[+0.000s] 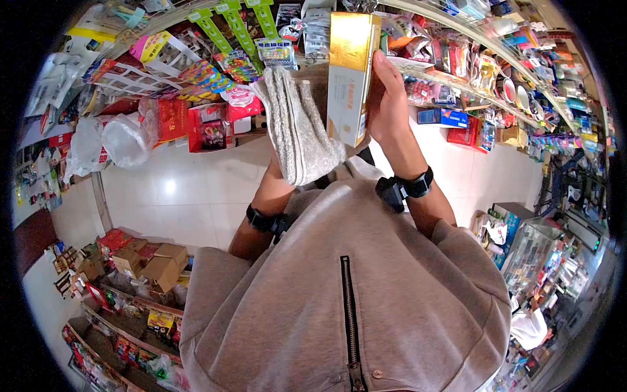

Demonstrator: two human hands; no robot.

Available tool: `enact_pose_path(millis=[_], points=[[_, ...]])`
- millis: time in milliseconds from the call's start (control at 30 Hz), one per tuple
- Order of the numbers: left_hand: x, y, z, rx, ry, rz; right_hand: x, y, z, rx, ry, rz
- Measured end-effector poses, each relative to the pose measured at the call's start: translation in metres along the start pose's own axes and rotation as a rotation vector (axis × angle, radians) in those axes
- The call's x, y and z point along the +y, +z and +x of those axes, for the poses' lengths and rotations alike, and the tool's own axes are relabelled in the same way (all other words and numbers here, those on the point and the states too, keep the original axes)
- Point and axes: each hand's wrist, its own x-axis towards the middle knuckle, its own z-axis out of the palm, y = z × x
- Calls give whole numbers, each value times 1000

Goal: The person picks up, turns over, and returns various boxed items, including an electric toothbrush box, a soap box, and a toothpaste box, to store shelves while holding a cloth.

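My right hand (pixel 394 108) is closed around the side of an upright white box with a gold top (pixel 349 78); printed characters run down its face. A folded, fuzzy grey cloth (pixel 297 127) stands up beside the box, on its left. My left hand (pixel 277 178) grips this cloth from below, with most of its fingers hidden behind it. Cloth and box are very close together at the cloth's right edge. Both are held up in front of my chest, before the shelves.
Shelves of packaged goods (pixel 450 62) curve across the front and right. Clear plastic bags (pixel 124 140) and a red box (pixel 210 127) sit at the front left. Cardboard boxes (pixel 163 266) stand on a shelf at lower left. Pale tiled floor (pixel 176 209) lies between.
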Motion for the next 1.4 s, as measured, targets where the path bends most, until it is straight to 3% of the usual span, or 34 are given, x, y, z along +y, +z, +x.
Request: enact_pose_path(millis=[333, 400, 500, 533, 633, 1133, 1300, 1400], points=[[5, -39, -86, 199, -34, -11, -12, -6, -12, -83, 74, 132], [3, -37, -79, 198, -32, 6, -8, -12, -14, 45, 91, 117], [0, -33, -64, 178, -27, 36, -13, -12, -23, 25, 46, 55], [-1, -30, -59, 172, -28, 41, -15, -17, -23, -34, 55, 238], [-5, -21, -42, 145, -42, 69, -11, -29, -23, -5, 21, 261], [-28, 33, 76, -47, -113, 205, -21, -50, -27, 186, -389, 151], [-26, 43, 105, -22, -129, 210, -17, -57, -10, 244, -353, 125], [-21, 43, 115, 19, -108, 210, -37, -64, -5, 229, -78, 305]])
